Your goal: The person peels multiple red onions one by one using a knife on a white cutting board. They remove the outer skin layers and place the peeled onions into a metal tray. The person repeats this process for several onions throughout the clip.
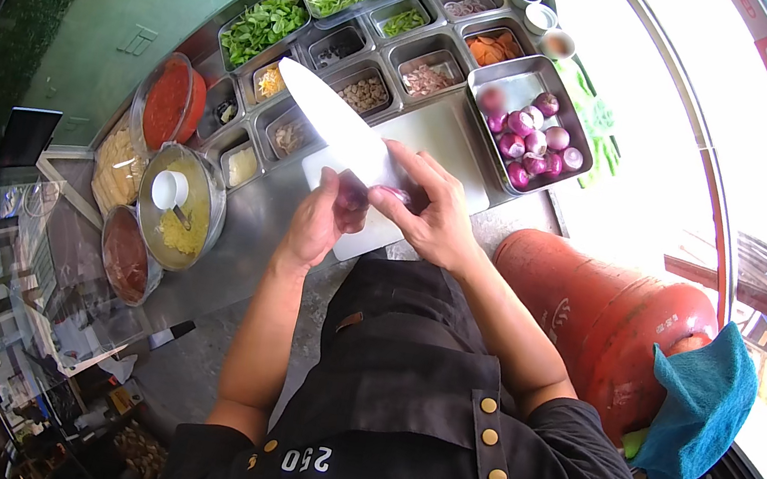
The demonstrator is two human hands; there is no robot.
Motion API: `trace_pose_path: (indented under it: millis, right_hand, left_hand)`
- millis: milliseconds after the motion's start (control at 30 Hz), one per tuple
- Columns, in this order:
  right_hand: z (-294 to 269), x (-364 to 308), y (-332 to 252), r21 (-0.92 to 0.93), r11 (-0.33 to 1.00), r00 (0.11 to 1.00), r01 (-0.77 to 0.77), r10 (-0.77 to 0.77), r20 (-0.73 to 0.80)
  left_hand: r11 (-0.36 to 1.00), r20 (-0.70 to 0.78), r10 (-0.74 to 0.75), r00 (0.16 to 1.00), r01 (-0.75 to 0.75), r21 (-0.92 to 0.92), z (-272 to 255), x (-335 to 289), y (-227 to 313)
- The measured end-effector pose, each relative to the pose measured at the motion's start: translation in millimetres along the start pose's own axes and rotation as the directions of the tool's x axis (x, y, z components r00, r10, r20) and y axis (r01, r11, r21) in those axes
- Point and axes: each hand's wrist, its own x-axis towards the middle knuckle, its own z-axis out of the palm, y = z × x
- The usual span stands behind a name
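In my right hand (439,210), closed around the grip end, is a large knife (316,107) with a broad, bright blade. The tip points to the far left, over the food containers; the handle is hidden by my fingers. A purple piece, apparently red onion, shows between that hand's thumb and fingers. My left hand (313,224) closes around a red onion (352,196), partly covered and in shadow. Both hands almost meet above a white cutting board (357,247). To the right of the board, a metal tray (521,82) holds several whole red onions (534,143).
Metal containers of leafy greens (265,25), carrot slices (492,49) and chopped meat (427,78) line the counter's back. At left are bowls with red sauce (172,108) and yellow food (188,225). A red gas cylinder (585,309) with a blue cloth (703,405) stands right.
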Motion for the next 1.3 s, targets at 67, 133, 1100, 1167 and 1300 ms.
trace_pose_path:
  millis: [67, 133, 1100, 1167, 1300]
  right_hand:
    - [-4, -5, -2, 0.024, 1.000, 1.000, 0.019, -0.019, 0.024]
    - [-8, -10, -1, 0.023, 0.999, 0.998, 0.032, -0.033, 0.059]
    - [17, -11, 22, 0.108, 0.990, 0.995, -0.096, 0.094, 0.025]
    - [19, -16, 29, 0.244, 0.949, 0.979, -0.200, 0.201, 0.021]
    - [21, -16, 55, 0.219, 0.950, 0.967, -0.222, 0.243, -0.075]
  left_hand:
    - [0.998, -0.068, -0.027, 0.997, 0.024, -0.051, -1, 0, -3]
    - [0.989, -0.105, -0.047, 0.993, 0.032, -0.142, -2, 2, -3]
    - [0.960, -0.174, 0.223, 0.959, -0.247, -0.130, -12, 7, -16]
    - [0.934, -0.215, 0.243, 0.946, -0.288, -0.210, -18, 9, -15]
    - [0.894, -0.161, 0.193, 0.968, -0.241, -0.377, -32, 4, -4]
